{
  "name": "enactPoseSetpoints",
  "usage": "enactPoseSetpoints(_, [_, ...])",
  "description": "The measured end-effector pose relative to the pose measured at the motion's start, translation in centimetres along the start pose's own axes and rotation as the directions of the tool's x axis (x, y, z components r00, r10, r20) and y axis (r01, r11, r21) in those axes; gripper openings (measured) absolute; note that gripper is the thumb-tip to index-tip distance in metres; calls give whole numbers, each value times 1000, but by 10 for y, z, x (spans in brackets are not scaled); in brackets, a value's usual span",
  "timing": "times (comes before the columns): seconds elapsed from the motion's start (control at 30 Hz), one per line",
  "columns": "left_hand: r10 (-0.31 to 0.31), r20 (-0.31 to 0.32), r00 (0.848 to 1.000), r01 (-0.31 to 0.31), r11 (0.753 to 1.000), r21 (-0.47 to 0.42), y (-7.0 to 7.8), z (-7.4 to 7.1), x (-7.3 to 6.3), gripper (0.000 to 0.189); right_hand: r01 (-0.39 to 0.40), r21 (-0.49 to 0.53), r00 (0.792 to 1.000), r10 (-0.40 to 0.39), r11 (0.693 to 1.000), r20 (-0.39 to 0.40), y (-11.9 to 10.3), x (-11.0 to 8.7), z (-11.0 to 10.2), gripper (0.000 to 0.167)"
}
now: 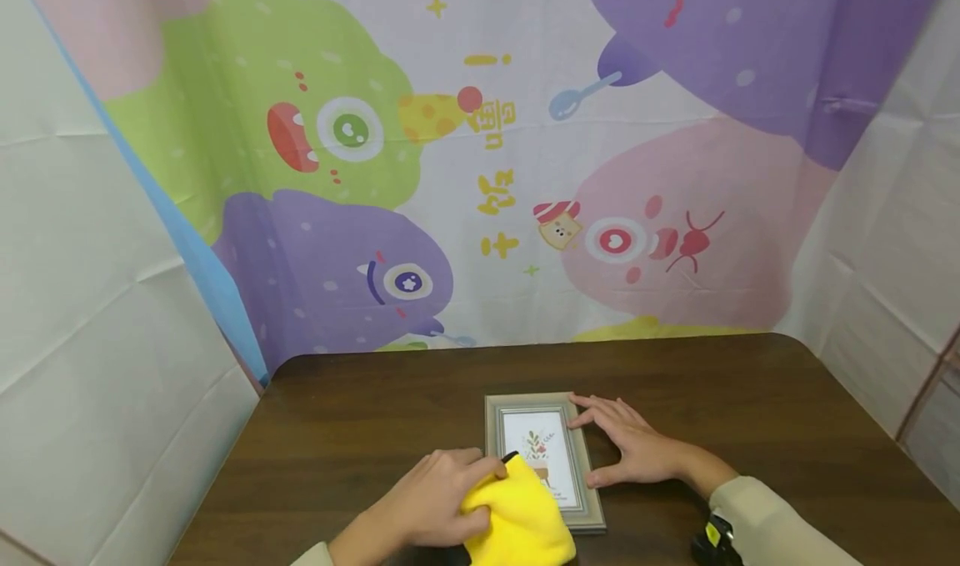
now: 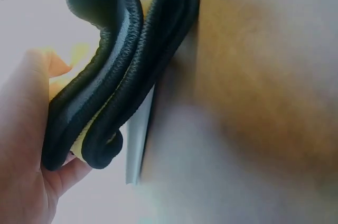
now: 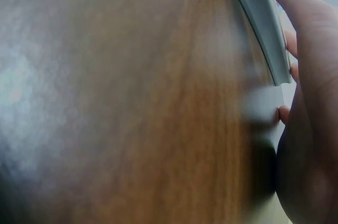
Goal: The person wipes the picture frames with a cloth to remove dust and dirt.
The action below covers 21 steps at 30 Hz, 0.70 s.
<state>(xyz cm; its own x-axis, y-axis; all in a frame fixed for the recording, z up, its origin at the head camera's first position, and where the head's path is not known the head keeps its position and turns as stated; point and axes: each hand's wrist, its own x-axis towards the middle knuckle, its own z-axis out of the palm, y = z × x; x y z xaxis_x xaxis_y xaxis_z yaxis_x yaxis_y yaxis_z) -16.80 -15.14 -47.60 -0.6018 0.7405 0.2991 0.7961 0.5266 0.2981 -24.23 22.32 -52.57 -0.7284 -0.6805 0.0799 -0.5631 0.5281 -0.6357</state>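
A picture frame [image 1: 493, 428] with a grey-beige border lies flat on the table, around a white print [image 1: 534, 433] of a plant and flowers. My left hand [image 1: 442, 495] grips a folded yellow cloth [image 1: 522, 520] between thumb and fingers, over the frame's lower left part, hiding some of the print. Thick black edging [image 2: 68, 113] of the cloth shows in the left wrist view. On the other side my right hand [image 1: 637, 445] rests against the frame's right border, fingers extended near its top corner and thumb lower down. The right wrist view shows the frame's side [image 3: 262, 23] by the fingers.
The dark brown wooden table [image 1: 360, 416] reaches back to a printed cartoon curtain [image 1: 517, 299]. White cloth walls [image 1: 97, 299] stand on both sides. A black device [image 1: 712, 543] sits at my right wrist.
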Motion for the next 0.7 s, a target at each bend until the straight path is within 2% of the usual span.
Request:
enactPoseSetpoints(0.13, [-18, -58, 998, 18, 1000, -3, -7, -8, 3, 33, 7, 13, 1000, -7, 1000, -1, 0, 0, 0, 72])
enactPoseSetpoints(0.33, [-96, -84, 992, 94, 995, -20, -21, -19, 6, 31, 9, 19, 1000, -9, 1000, -1, -1, 0, 0, 71])
enactPoseSetpoints(0.53, [-121, -122, 985, 123, 992, 11, -37, -23, 14, 32, 8, 10, 1000, -8, 1000, -6, 1, 0, 0, 71])
enactPoseSetpoints(0.7, [-184, -135, 974, 181, 983, -31, -48, -23, 24, 31, -3, 7, 1000, 3, 1000, -3, 2, 0, 1, 71])
